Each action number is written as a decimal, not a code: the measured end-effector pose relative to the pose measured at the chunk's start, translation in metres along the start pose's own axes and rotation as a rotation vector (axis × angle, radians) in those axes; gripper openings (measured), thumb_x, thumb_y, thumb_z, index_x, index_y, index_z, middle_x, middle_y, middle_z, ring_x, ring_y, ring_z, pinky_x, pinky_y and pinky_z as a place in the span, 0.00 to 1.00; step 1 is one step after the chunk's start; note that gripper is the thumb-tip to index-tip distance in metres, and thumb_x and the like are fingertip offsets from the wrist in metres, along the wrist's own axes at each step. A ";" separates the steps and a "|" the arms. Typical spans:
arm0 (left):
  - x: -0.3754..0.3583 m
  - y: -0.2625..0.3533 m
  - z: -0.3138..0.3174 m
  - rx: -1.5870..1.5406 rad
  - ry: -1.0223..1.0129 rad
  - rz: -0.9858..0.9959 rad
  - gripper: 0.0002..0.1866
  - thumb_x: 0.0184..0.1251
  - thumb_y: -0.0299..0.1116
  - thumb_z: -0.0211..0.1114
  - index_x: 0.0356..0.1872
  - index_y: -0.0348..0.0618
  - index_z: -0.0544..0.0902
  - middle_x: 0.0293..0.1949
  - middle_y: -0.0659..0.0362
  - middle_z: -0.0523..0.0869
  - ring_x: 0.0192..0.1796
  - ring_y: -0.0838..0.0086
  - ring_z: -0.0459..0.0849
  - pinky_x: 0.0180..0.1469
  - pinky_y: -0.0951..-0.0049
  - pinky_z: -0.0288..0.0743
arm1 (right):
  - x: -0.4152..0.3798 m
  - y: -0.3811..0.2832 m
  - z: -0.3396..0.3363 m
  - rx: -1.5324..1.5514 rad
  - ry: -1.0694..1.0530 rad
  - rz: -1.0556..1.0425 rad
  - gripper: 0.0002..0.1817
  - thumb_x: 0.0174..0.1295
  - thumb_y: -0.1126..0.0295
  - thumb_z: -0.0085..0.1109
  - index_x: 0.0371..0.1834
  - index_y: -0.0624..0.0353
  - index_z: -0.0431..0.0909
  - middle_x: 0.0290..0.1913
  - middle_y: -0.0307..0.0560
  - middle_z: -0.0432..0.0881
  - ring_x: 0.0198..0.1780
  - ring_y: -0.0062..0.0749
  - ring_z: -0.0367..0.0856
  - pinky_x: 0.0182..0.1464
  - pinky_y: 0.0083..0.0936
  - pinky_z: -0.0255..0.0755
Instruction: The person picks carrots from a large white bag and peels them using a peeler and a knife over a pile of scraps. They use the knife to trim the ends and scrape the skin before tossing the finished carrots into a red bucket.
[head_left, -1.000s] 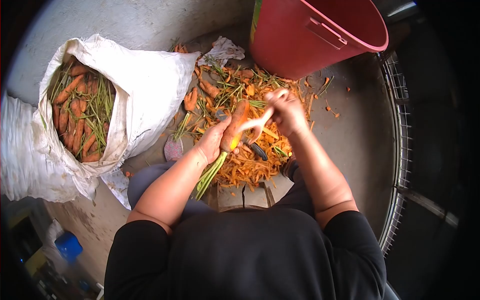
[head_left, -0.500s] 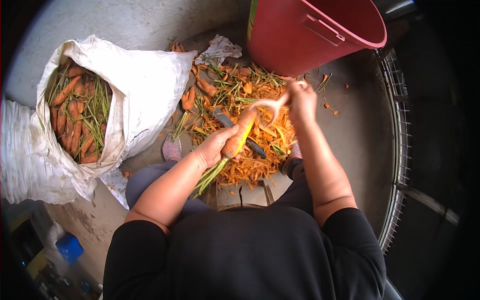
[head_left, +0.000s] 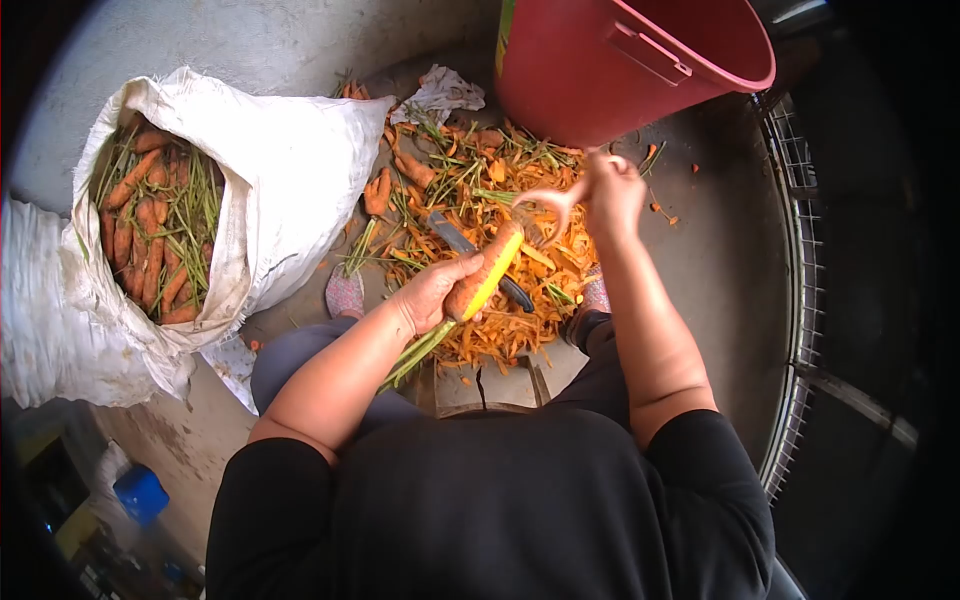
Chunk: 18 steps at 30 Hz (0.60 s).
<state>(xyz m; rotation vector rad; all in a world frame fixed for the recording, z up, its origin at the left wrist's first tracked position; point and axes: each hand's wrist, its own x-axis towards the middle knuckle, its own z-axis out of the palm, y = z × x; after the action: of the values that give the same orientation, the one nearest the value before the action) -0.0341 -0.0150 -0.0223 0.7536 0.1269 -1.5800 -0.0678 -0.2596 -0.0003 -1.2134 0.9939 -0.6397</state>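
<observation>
My left hand point(head_left: 435, 293) is wrapped round a carrot point(head_left: 487, 270) near its leafy end, with the green stems trailing down past my wrist. A bright yellow-orange peeled strip runs along the carrot's right side, while the rest keeps its dull skin. My right hand point(head_left: 612, 195) is closed on the handle of a pale Y-shaped peeler point(head_left: 560, 203), blurred by motion. Its head is just beyond the carrot's tip. Below both hands lies a heap of peelings point(head_left: 500, 340), with a dark-handled knife point(head_left: 452, 234) on it, partly hidden by the carrot.
A white sack point(head_left: 300, 170) of unpeeled carrots point(head_left: 150, 240) stands open at the left. Behind the heap is a red bucket point(head_left: 560, 80). Loose carrots point(head_left: 412, 168) and a crumpled white cloth point(head_left: 440, 95) lie at the back. Metal mesh point(head_left: 800, 250) borders the right.
The peeled strip on the carrot looks wider and the carrot has turned slightly. My right hand with the peeler has shifted a little to the right, away from my left hand.
</observation>
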 end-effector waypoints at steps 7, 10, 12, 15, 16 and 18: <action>0.000 0.001 0.003 -0.032 -0.049 0.006 0.21 0.67 0.46 0.48 0.51 0.42 0.70 0.36 0.54 0.77 0.36 0.71 0.77 0.32 0.72 0.74 | -0.014 0.005 0.010 -0.029 -0.102 0.154 0.08 0.52 0.73 0.60 0.27 0.64 0.71 0.21 0.42 0.74 0.18 0.23 0.70 0.21 0.20 0.67; -0.003 -0.001 0.001 -0.010 -0.007 -0.001 0.21 0.65 0.48 0.49 0.50 0.42 0.69 0.35 0.55 0.76 0.35 0.71 0.75 0.31 0.71 0.72 | 0.032 0.012 -0.017 -0.042 0.146 0.025 0.10 0.52 0.73 0.59 0.31 0.65 0.69 0.21 0.43 0.73 0.17 0.25 0.71 0.18 0.21 0.66; -0.005 0.000 0.003 -0.024 -0.020 -0.004 0.22 0.64 0.49 0.50 0.50 0.43 0.69 0.35 0.56 0.75 0.34 0.71 0.74 0.30 0.72 0.71 | 0.028 0.007 -0.016 0.103 0.116 0.079 0.13 0.51 0.73 0.61 0.34 0.65 0.68 0.20 0.42 0.73 0.15 0.22 0.68 0.13 0.20 0.62; -0.004 0.004 0.002 -0.087 -0.058 -0.039 0.21 0.64 0.48 0.51 0.49 0.44 0.69 0.34 0.56 0.74 0.34 0.72 0.73 0.29 0.73 0.70 | -0.013 -0.006 0.008 0.175 -0.152 0.250 0.08 0.53 0.75 0.59 0.30 0.62 0.68 0.21 0.35 0.69 0.17 0.18 0.64 0.18 0.14 0.60; -0.004 0.006 0.004 -0.037 -0.082 -0.066 0.21 0.64 0.49 0.51 0.50 0.44 0.69 0.34 0.56 0.74 0.34 0.71 0.73 0.30 0.73 0.71 | -0.009 0.003 0.009 0.220 -0.155 0.247 0.08 0.53 0.75 0.59 0.30 0.61 0.68 0.21 0.35 0.69 0.17 0.17 0.64 0.17 0.14 0.58; -0.004 0.004 0.005 0.003 -0.072 -0.042 0.21 0.64 0.50 0.50 0.49 0.44 0.69 0.34 0.57 0.74 0.34 0.71 0.74 0.30 0.73 0.71 | 0.007 0.002 0.007 0.088 0.041 0.133 0.08 0.53 0.74 0.59 0.31 0.61 0.68 0.20 0.35 0.69 0.17 0.17 0.63 0.16 0.14 0.56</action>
<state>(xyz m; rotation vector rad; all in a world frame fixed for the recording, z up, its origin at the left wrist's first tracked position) -0.0319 -0.0150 -0.0151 0.6997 0.0885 -1.6460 -0.0589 -0.2614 -0.0039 -1.0517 1.0605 -0.5991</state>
